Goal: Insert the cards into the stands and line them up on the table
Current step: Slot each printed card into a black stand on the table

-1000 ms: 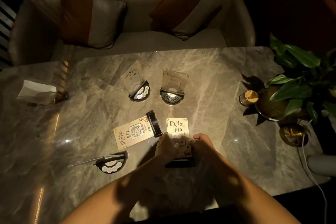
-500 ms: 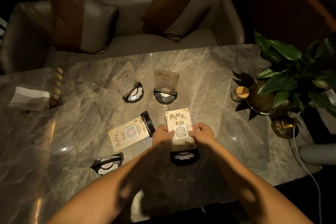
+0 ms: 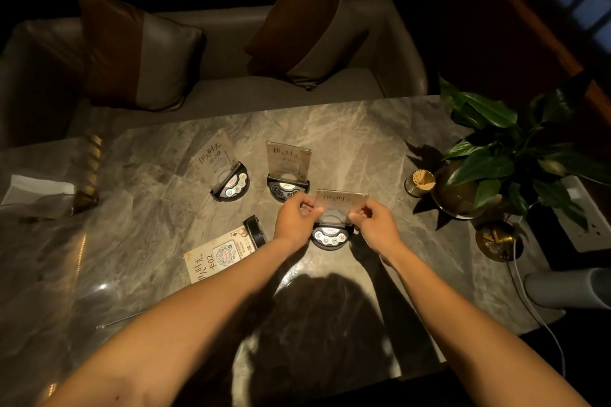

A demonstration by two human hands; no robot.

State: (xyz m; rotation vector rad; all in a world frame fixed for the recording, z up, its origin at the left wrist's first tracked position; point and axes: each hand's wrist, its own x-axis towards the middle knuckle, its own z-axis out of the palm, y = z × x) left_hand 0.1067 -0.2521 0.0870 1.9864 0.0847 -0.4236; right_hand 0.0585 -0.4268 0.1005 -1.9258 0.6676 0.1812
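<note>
A dim lounge, a marble table (image 3: 380,149) before a grey sofa (image 3: 231,89). You hold the card (image 3: 340,205) upright in its black stand (image 3: 329,236) near the table's middle, your left hand (image 3: 296,220) pinching its left edge and your right hand (image 3: 375,225) pinching its right edge. Just behind it stands a second carded stand (image 3: 288,172), and left of that a third, marked 09 (image 3: 224,172), turned at an angle. Left of your left wrist, the 02 card (image 3: 218,258) lies flat, its stand (image 3: 255,231) tipped on the table. At the right sit a toothpick cup (image 3: 419,182) and a potted plant (image 3: 489,158).
</note>
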